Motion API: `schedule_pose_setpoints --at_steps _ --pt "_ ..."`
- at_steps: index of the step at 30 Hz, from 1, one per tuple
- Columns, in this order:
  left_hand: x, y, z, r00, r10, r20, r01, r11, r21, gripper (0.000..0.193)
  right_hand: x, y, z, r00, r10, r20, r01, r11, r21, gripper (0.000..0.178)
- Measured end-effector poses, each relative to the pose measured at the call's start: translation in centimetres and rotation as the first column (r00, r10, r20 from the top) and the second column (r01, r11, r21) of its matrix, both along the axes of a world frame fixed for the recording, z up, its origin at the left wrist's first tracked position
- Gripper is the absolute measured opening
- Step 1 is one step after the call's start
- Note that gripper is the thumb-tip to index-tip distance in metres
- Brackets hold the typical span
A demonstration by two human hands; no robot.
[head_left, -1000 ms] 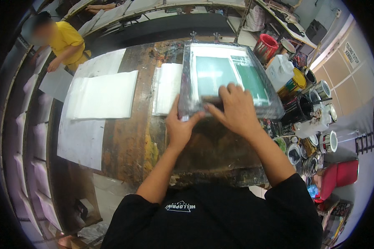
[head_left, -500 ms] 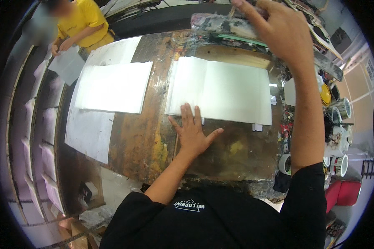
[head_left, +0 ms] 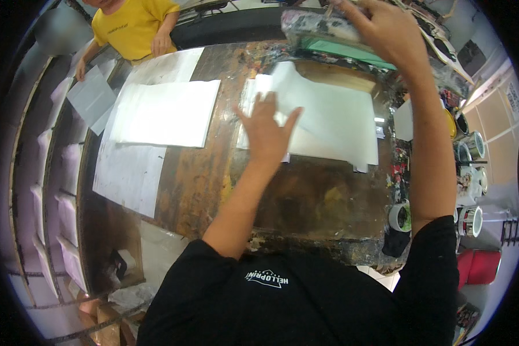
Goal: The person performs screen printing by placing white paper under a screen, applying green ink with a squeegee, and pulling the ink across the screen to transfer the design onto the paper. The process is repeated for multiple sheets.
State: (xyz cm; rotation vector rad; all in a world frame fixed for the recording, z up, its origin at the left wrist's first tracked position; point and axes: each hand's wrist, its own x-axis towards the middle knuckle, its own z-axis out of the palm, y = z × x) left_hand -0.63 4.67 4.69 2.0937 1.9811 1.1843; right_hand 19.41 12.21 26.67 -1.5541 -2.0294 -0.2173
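Observation:
My left hand (head_left: pixel 265 127) is open with fingers spread, slightly blurred, over the left part of a stack of white sheets (head_left: pixel 328 141). Just beyond its fingertips the top sheet (head_left: pixel 334 104) is loose and curling up at its far left corner, blurred by motion. At the table's far side my right hand (head_left: pixel 389 32) is closed on a raised, paint-stained screen printing frame (head_left: pixel 317 27) with a green area below its edge. Some of the right fingers are cut off at the picture's top. Small pale tabs (head_left: pixel 360 168) stick out at the stack's near edge.
Another white stack (head_left: pixel 167 112) lies left on a large pale sheet (head_left: pixel 130 179). Beyond it a person in a yellow shirt (head_left: pixel 135 26) holds a greyish sheet (head_left: pixel 92 98). Shelves (head_left: pixel 69 213) stand left; paint cans (head_left: pixel 473 144) and a tape roll (head_left: pixel 399 217) sit right.
My left hand has moved away from me, from the stack's near edge to over it. The top sheet has shifted and curled up. The person in yellow has lowered one hand from the greyish sheet.

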Motion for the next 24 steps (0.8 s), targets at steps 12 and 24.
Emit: schedule_pose_setpoints --at_steps 12,24 --pt "-13.1 5.1 -5.9 0.891 0.418 -0.178 -0.401 0.907 0.125 0.073 0.7 0.6 -1.3 0.989 0.042 0.142 -0.067 0.983 0.172 0.083" --pt "13.2 -1.8 -11.2 0.889 -0.397 -0.227 0.352 0.911 -0.214 0.06 -0.2 1.0 0.3 0.995 0.027 0.091 -0.029 0.999 0.024 0.089"
